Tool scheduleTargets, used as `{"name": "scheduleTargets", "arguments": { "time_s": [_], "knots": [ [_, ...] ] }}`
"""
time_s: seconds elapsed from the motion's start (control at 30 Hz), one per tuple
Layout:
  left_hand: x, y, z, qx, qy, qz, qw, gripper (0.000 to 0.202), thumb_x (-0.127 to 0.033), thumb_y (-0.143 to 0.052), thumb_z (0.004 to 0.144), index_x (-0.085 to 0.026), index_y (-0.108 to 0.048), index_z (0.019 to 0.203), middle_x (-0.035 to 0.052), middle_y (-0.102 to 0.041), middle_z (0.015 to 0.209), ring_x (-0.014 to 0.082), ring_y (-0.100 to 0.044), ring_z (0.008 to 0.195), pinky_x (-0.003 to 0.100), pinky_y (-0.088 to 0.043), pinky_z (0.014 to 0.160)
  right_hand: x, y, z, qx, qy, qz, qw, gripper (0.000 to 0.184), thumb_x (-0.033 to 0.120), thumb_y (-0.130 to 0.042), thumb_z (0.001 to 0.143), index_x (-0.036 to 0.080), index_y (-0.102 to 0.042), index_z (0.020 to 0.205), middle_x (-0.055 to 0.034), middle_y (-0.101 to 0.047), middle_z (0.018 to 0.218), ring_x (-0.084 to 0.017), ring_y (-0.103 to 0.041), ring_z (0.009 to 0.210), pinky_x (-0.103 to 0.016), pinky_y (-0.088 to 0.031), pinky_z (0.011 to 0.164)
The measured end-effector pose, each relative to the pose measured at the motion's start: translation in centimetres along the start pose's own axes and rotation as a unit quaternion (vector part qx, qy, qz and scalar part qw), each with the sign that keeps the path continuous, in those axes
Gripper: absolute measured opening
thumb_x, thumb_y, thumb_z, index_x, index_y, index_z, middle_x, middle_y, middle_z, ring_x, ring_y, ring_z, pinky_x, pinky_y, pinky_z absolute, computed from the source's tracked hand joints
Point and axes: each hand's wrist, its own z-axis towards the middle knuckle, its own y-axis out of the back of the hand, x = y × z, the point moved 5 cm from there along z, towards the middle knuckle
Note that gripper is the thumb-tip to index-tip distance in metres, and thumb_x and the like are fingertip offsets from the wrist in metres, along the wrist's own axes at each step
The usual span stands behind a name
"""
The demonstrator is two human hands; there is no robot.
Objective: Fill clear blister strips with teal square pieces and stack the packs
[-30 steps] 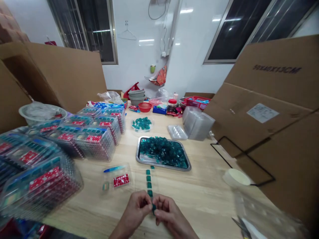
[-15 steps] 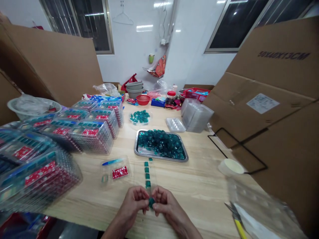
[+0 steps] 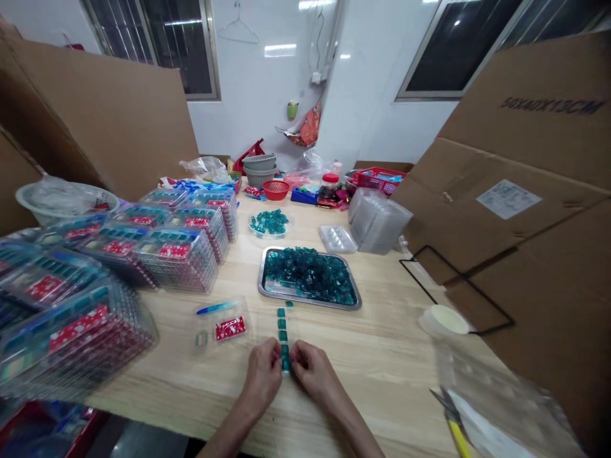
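My left hand (image 3: 265, 372) and my right hand (image 3: 310, 370) meet at the near edge of the wooden table (image 3: 391, 356). Their fingertips pinch a small teal square piece (image 3: 285, 364) between them. That piece sits at the near end of a short row of teal pieces (image 3: 282, 323) in a clear blister tray. Just beyond the row stands a metal tray (image 3: 309, 278) heaped with teal pieces. A clear open pack with a red card and a blue pen (image 3: 220, 321) lies left of my hands.
Stacks of filled clear packs (image 3: 179, 251) cover the left side. A small dish of teal pieces (image 3: 269, 222), empty clear trays (image 3: 377, 222), baskets and clutter sit farther back. Cardboard sheets (image 3: 525, 210) lean at right; a tape roll (image 3: 440, 320) and scissors (image 3: 451, 416) lie near right.
My hands have moved forward and down onto the table, bringing the teal piece to the near end of the row. The camera view shifted slightly.
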Motion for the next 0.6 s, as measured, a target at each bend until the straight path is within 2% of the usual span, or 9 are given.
{"name": "scheduleTargets", "arguments": {
  "time_s": [0.1,0.23,0.4,0.6],
  "knots": [
    [-0.5,-0.2,-0.3,0.002,-0.018,0.075,0.997,0.020,-0.001,-0.041,0.069,-0.016,-0.054,0.070,0.0023,-0.059,0.068,0.0152,-0.054,0.068,0.025,-0.035,0.064,0.5,-0.1,-0.2,0.003,0.003,-0.094,0.996,0.014,0.008,-0.043,0.066,0.018,-0.053,0.067,0.0002,-0.056,0.060,-0.015,-0.051,0.060,-0.023,-0.034,0.058],
    [-0.6,-0.5,-0.4,0.026,-0.047,0.128,0.990,0.025,-0.002,-0.038,0.074,-0.016,-0.059,0.073,0.0058,-0.063,0.075,0.0172,-0.056,0.072,0.026,-0.034,0.064,1.1,-0.2,-0.3,0.006,0.020,-0.147,0.989,0.019,0.006,-0.041,0.067,0.018,-0.056,0.068,-0.0019,-0.059,0.064,-0.016,-0.054,0.064,-0.024,-0.035,0.062],
    [-0.3,0.4,-0.1,0.010,-0.035,0.151,0.988,0.025,0.001,-0.043,0.069,-0.015,-0.061,0.074,0.0053,-0.061,0.077,0.0166,-0.056,0.076,0.024,-0.035,0.067,0.7,0.1,-0.3,0.007,0.012,-0.095,0.995,0.017,0.007,-0.043,0.065,0.017,-0.057,0.065,-0.0003,-0.058,0.059,-0.015,-0.052,0.059,-0.023,-0.035,0.058],
    [-0.4,0.0,0.1,0.060,-0.042,0.202,0.977,0.027,-0.006,-0.039,0.078,-0.014,-0.063,0.068,0.0073,-0.060,0.074,0.0159,-0.055,0.067,0.025,-0.030,0.057,-0.7,-0.1,-0.5,-0.008,-0.008,-0.010,1.000,0.014,0.009,-0.043,0.063,0.018,-0.054,0.062,0.0030,-0.051,0.050,-0.013,-0.048,0.052,-0.021,-0.033,0.051]
  ]
}}
